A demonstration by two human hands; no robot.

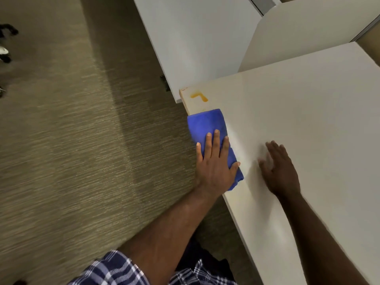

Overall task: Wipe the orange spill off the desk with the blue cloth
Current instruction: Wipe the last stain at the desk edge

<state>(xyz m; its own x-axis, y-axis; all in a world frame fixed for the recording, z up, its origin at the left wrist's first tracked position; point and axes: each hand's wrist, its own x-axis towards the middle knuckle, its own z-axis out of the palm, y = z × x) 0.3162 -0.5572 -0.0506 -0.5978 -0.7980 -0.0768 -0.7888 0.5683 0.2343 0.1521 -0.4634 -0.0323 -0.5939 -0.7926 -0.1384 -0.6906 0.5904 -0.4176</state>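
Note:
An orange L-shaped spill (199, 96) marks the far left corner of the white desk (298, 112). A folded blue cloth (207, 124) lies along the desk's left edge, its far end a short way below the spill and not touching it. My left hand (214, 163) presses flat on the near half of the cloth, fingers spread, thumb hooked over its right side. My right hand (278, 169) rests palm down on the bare desk to the right of the cloth, fingers apart, holding nothing.
A white panel (195, 42) and a rounded white divider (298, 33) stand behind the desk corner. Beige carpet (72, 140) lies to the left of the desk edge. Dark chair casters (7, 29) show at the far left.

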